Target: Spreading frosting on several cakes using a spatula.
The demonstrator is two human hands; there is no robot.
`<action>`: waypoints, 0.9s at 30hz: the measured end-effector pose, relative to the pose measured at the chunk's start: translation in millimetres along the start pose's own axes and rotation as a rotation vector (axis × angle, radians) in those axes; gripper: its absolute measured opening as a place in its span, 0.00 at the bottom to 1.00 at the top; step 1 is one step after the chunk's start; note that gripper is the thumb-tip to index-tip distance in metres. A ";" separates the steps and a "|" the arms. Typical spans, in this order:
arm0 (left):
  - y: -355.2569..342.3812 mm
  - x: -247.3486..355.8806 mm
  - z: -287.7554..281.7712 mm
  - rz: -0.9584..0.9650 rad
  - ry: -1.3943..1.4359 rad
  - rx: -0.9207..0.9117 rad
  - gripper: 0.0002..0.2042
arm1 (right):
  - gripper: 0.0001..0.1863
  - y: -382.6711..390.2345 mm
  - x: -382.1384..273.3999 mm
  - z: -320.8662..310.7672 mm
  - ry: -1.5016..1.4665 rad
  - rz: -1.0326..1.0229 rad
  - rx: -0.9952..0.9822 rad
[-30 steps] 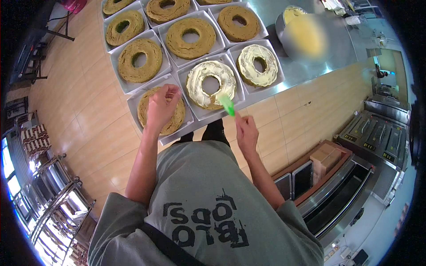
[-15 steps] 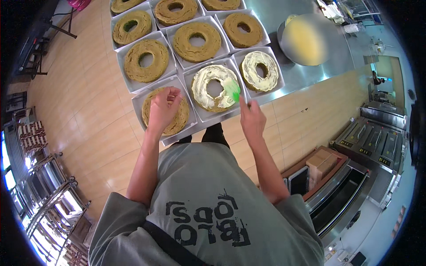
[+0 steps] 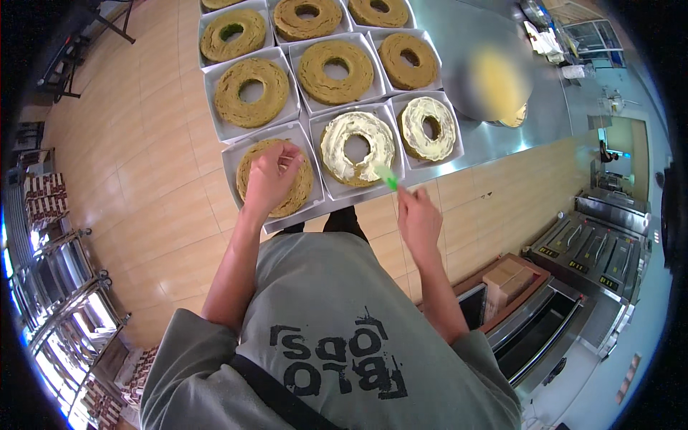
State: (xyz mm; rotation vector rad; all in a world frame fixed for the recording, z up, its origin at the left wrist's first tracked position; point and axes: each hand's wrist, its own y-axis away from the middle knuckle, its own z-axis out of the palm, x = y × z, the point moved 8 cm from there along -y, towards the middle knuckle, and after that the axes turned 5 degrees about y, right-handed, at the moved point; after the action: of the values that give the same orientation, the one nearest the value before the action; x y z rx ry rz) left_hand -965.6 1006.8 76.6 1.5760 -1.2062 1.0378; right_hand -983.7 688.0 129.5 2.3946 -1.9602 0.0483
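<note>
My right hand [image 3: 420, 221] is closed round a green spatula [image 3: 390, 180], its blade smeared with pale cream. The blade meets the lower right edge of a ring cake [image 3: 334, 149] in the front middle box. White cream coats most of that cake's top, with brown showing along its lower edge. Above a plain brown ring cake [image 3: 297, 195] in the front left box is my left hand [image 3: 274, 174], fingers loosely curled, thumb apart, and nothing seen in it. Whether it touches the cake I cannot tell. To the right stands another cream-covered ring cake [image 3: 428, 129] in its box.
Several uncoated ring cakes [image 3: 337, 72] in white open boxes fill the metal table toward the back. A bowl [image 3: 494, 82], blurred, with yellow contents stands right of them. Ovens [image 3: 588, 244] stand farther right, wheeled racks [image 3: 68, 287] at the left.
My right hand has drawn the spatula down and slightly right, toward the cake's lower edge. The left hand stays over the front left cake. The whole view has shifted a little.
</note>
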 end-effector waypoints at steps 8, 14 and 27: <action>3.5 3.0 7.1 0.038 -0.011 -0.005 0.09 | 0.06 -104.5 -26.6 5.1 0.148 -0.358 -0.085; 28.9 -10.8 -20.6 -0.049 -0.010 0.065 0.09 | 0.09 -104.2 -7.7 19.3 -0.016 -0.408 -0.261; 45.4 -15.5 -39.4 -0.115 0.020 0.151 0.09 | 0.12 -14.4 33.2 59.0 -1.016 0.024 -0.280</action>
State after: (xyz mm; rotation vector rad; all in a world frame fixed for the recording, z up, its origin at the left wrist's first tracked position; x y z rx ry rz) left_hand -1016.9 1041.5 79.2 1.7256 -1.0309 1.0884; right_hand -963.3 655.1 72.1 2.3776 -2.0343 -1.5926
